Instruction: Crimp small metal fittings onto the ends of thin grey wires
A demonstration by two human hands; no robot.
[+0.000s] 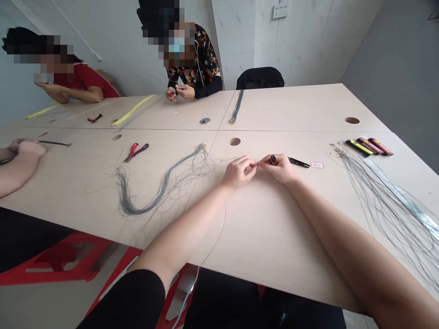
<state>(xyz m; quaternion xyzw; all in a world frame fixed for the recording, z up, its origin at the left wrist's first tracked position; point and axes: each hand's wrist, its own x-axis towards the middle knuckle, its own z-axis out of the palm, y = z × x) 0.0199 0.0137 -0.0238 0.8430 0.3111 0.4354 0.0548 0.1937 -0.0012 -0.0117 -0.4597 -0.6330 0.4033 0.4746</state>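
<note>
My left hand [239, 172] and my right hand [278, 169] meet above the table, fingertips pinched together. Whatever small piece sits between them is too tiny to make out. A thin dark strand [224, 219] hangs below my left hand and runs past the table's front edge. A black pen-like tool [299, 162] lies through my right hand, its round end showing above the fingers. Left of my hands is a curved bundle of thin grey strands [161, 194] with small gold-coloured ends. A small red-edged label [317, 165] lies just right of the tool.
Red-and-black pliers [136, 152] lie left. On the right are another strand bundle [363, 187], a clear plastic strip [401, 192] and several coloured tubes [368, 146]. A third bundle [236, 107] lies farther back. Two people sit opposite; another person's hands [29, 148] are at left.
</note>
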